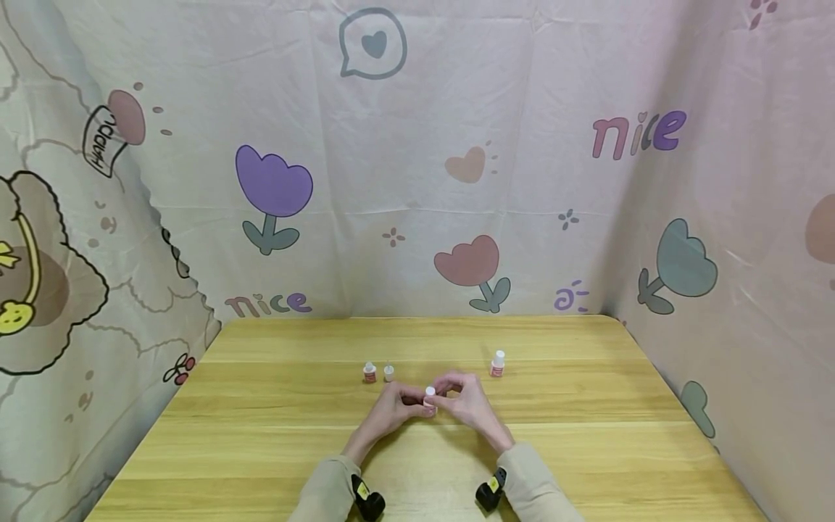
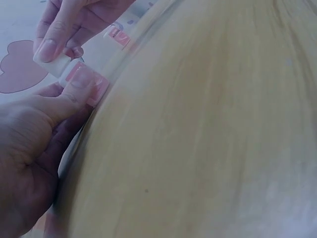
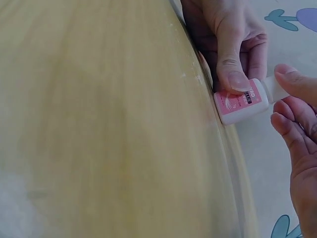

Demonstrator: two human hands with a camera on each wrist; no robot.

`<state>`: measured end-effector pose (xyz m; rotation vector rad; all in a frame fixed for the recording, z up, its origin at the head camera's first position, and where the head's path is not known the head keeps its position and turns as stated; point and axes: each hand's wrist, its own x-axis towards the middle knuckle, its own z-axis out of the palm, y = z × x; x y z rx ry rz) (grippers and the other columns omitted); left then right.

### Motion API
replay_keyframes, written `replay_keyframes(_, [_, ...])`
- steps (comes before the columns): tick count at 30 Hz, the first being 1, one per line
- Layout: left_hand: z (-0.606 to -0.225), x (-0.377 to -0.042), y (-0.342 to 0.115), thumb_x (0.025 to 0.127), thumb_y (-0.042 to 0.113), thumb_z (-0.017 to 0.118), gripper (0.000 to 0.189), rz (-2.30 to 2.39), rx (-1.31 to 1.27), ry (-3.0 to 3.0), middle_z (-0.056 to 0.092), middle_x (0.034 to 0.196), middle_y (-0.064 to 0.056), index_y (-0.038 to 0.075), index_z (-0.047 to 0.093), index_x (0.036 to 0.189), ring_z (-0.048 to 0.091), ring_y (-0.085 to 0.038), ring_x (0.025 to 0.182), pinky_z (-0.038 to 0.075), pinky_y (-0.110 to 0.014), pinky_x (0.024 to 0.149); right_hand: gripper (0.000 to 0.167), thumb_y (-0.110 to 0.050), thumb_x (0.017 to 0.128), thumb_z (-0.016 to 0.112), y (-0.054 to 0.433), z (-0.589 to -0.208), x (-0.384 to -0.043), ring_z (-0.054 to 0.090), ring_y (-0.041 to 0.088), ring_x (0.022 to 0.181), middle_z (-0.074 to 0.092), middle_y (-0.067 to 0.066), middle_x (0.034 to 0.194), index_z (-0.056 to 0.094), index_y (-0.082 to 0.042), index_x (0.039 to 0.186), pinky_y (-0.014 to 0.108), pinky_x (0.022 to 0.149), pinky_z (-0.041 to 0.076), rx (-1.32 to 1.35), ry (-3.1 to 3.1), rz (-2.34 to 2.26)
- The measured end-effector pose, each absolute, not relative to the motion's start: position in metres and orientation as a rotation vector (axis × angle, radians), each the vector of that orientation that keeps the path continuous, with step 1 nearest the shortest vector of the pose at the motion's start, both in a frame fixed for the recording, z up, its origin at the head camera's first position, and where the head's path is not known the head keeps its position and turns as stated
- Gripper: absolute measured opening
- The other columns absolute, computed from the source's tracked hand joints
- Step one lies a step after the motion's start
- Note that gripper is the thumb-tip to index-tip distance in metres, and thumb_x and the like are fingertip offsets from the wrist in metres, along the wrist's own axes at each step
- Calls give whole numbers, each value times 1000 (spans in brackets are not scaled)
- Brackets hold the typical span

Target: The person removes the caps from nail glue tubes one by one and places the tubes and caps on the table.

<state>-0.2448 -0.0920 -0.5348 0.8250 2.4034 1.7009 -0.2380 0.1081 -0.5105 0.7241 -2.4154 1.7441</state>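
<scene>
Evidently, left fingers [image 3: 256,59] pinch one bottle [image 3: 241,108], right fingers [image 3: 290,131] its cap [image 3: 274,92]; beyond, two bottles [image 1: 370,376] [image 1: 498,367].

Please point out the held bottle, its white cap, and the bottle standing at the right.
Held bottle [image 3: 240,104]: right wrist view, on pink label.
White cap [image 2: 54,65]: left wrist view, on its side.
Right bottle [image 1: 498,365]: head view, on label.

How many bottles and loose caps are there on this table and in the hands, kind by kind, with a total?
Bottles: 3 (left bottle, middle bottle, right bottle)
Loose white cap: 1
Total: 4
</scene>
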Motion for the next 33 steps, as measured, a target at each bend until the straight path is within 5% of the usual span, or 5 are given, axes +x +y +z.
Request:
replay_keyframes(8, [-533, -242, -90, 84, 5, 78, 15, 1688, 821, 2441, 79, 93, -17, 2, 79, 99, 72, -15, 82, 54, -17, 73, 14, -5, 82, 81, 110, -510, -237, 66, 3, 80, 75, 13, 90, 75, -4, 94, 26, 87, 57, 824, -2386, 1675])
replay_keyframes(20, [-533, -240, -87, 81, 4, 80, 16, 1676, 800, 2518, 79, 91, -13, 4, 80, 97, 72, -13, 79, 55, -17, 71, 19, -4, 80, 83, 104, -500, -233, 65, 10, 77, 73, 18, 87, 70, 1, 91, 21, 74, 54, 644, -2516, 1668])
replay_keyframes(26, [-532, -240, -88, 82, 3, 79, 15, 1706, 844, 2483, 79, 92, -16, 1, 79, 97, 73, -18, 81, 56, -20, 72, 16, 0, 80, 81, 104, -476, -219, 66, 11, 79, 73, 22, 87, 70, 6, 90, 33, 79, 58, 706, -2457, 1712])
replay_keyframes(33, [-533, -241, -91, 83, 14, 81, 16, 1699, 853, 2440, 80, 92, -9, 9, 81, 98, 71, -8, 81, 55, -19, 73, 13, 1, 80, 80, 105, -473, -216, 69, 19, 81, 73, 23, 88, 72, 6, 90, 47, 83, 59, 772, -2404, 1713])
